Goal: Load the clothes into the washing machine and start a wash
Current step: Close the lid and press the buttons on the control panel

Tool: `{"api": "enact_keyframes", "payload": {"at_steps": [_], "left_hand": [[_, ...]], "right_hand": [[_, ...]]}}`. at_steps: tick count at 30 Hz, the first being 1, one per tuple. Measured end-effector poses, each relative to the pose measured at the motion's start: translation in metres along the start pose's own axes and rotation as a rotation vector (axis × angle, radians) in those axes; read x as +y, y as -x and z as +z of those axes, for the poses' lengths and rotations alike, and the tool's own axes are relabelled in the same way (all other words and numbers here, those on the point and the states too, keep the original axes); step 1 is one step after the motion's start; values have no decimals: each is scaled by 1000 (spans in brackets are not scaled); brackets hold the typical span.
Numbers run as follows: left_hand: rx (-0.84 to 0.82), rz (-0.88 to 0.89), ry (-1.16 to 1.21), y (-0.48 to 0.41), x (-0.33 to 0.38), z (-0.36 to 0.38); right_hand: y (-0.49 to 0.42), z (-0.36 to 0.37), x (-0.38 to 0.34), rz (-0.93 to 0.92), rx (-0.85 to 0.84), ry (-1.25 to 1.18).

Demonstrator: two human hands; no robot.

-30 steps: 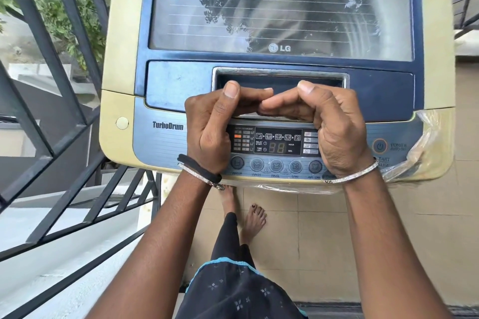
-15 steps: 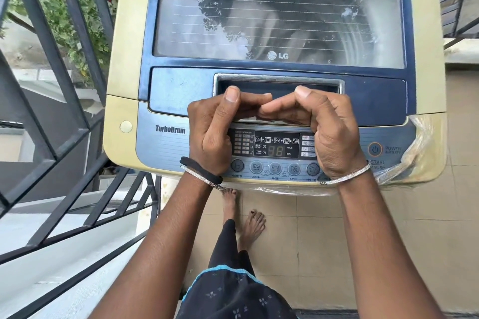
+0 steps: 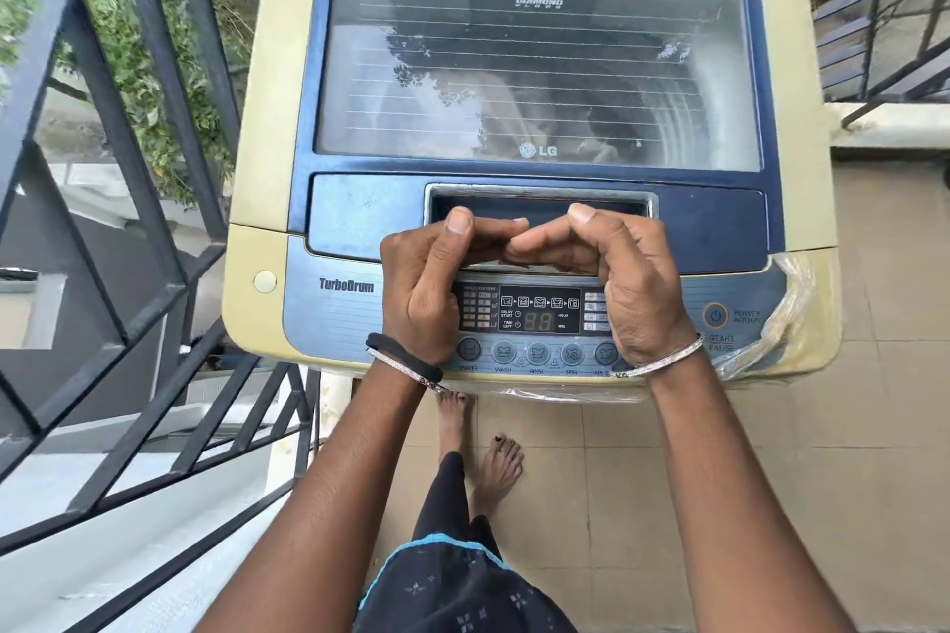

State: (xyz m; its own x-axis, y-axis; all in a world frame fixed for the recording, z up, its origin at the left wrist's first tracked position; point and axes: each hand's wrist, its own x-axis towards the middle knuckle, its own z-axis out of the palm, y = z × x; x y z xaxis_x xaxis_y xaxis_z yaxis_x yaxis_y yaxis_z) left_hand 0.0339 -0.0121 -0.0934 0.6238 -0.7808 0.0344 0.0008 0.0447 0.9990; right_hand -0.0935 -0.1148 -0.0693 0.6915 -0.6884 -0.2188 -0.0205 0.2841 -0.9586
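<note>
Washing machine body [image 3: 257, 159]: cream. Its lid frame [image 3: 308, 67]: dark blue; control panel [image 3: 360, 319]: lighter blue, display digits orange. Beside it, railing [image 3: 118, 129] black. Below, garment [image 3: 462, 591] black, turquoise-edged, small floral print.

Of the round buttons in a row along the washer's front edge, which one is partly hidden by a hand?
The rightmost round button: the right hand overlaps its edge. The WATER, WASH, RINSE and SPIN buttons show whole.

Top-loading washing machine [image 3: 534, 201], glass lid shut, display lit.
</note>
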Motion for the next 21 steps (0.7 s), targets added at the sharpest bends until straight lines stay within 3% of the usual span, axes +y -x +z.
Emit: {"api": "enact_keyframes", "payload": {"at_steps": [21], "left_hand": [[-41,-115,21,-4,8,-2]], "right_hand": [[-1,4,-14,103,56,-42]]}}
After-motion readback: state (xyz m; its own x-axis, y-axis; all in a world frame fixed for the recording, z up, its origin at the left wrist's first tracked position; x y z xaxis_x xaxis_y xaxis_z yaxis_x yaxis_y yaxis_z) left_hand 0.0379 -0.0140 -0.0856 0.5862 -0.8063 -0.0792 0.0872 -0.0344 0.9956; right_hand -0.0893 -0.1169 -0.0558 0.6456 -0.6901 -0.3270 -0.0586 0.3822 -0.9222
